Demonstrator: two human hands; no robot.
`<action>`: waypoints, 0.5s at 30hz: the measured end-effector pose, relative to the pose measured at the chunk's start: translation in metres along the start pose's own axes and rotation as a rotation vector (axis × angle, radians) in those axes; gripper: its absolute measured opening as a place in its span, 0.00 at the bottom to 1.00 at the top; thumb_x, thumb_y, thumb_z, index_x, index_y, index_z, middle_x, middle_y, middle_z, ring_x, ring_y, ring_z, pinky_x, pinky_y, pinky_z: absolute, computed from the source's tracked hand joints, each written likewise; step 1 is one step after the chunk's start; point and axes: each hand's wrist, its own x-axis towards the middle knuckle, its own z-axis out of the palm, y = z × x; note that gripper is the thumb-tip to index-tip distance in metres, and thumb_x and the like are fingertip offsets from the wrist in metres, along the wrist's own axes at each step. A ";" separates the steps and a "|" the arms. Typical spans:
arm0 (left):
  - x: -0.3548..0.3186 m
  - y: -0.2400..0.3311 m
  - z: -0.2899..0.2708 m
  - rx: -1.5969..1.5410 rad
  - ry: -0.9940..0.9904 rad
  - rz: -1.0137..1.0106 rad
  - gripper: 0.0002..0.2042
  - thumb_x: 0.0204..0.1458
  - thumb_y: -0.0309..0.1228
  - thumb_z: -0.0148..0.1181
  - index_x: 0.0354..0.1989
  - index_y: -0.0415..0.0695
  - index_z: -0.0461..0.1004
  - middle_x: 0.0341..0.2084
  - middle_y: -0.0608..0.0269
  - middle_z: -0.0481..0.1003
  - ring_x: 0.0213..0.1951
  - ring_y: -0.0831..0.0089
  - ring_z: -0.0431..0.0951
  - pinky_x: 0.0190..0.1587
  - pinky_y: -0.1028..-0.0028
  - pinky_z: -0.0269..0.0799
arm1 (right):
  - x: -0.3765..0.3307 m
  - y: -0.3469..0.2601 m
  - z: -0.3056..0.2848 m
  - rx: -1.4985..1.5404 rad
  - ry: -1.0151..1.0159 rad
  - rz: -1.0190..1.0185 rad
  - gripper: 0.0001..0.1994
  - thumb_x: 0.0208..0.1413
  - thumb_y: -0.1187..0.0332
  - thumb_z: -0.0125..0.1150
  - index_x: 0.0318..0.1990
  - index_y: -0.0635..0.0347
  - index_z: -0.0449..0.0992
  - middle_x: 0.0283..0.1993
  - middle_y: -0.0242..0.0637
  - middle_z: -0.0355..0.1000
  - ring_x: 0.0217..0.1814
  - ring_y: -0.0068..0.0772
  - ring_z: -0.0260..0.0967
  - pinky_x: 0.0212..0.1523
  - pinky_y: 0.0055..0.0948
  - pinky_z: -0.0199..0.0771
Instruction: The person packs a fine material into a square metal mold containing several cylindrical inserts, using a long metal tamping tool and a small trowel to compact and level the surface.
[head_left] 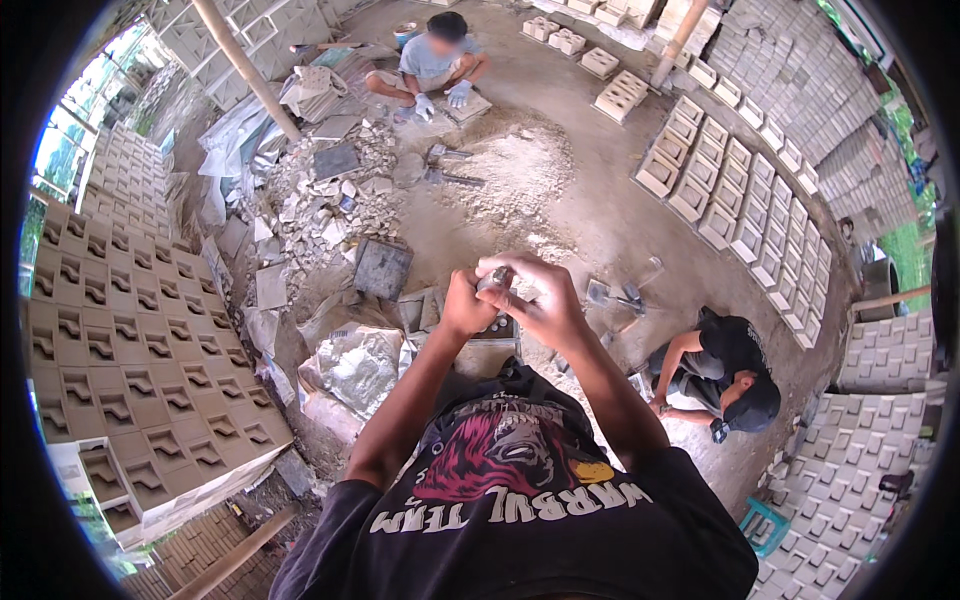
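My left hand (468, 306) and my right hand (545, 300) meet in front of my chest, both with curled fingers. Between them is a small greyish thing (494, 280), mostly covered by my fingers, so its kind cannot be made out. The left hand is closed in a fist against it, and the right hand's thumb and fingers wrap round it from the other side. Below the hands, close to my shirt, lies a dark-edged frame (488, 352), partly hidden by my wrists.
An open sack of whitish powder (360, 370) lies left, near a dark square plate (382, 268) and rubble (345, 205). Ahead is a pale powder heap (520, 170). One person (435, 65) sits beyond, another (715, 370) crouches right. Moulded blocks (720, 185) stand in rows.
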 end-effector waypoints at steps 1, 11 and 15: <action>0.001 -0.009 -0.002 -0.032 0.024 0.042 0.10 0.45 0.32 0.61 0.27 0.35 0.75 0.16 0.51 0.74 0.23 0.82 0.70 0.28 0.68 0.71 | 0.002 0.003 0.004 -0.052 -0.033 -0.012 0.10 0.51 0.73 0.68 0.40 0.67 0.78 0.39 0.40 0.78 0.39 0.30 0.76 0.40 0.28 0.74; 0.021 -0.024 -0.083 0.213 -0.157 0.207 0.16 0.45 0.33 0.70 0.40 0.40 0.74 0.35 0.54 0.76 0.40 0.56 0.77 0.46 0.64 0.71 | 0.016 0.046 0.033 -0.195 0.215 0.053 0.08 0.55 0.71 0.65 0.38 0.67 0.78 0.35 0.41 0.79 0.36 0.27 0.77 0.36 0.26 0.75; 0.007 -0.082 -0.114 0.214 -0.171 -0.137 0.14 0.52 0.34 0.65 0.42 0.39 0.73 0.38 0.56 0.77 0.43 0.66 0.77 0.45 0.68 0.70 | -0.011 0.091 0.038 -0.162 0.285 0.229 0.10 0.54 0.70 0.67 0.40 0.67 0.78 0.37 0.40 0.79 0.36 0.28 0.78 0.37 0.25 0.76</action>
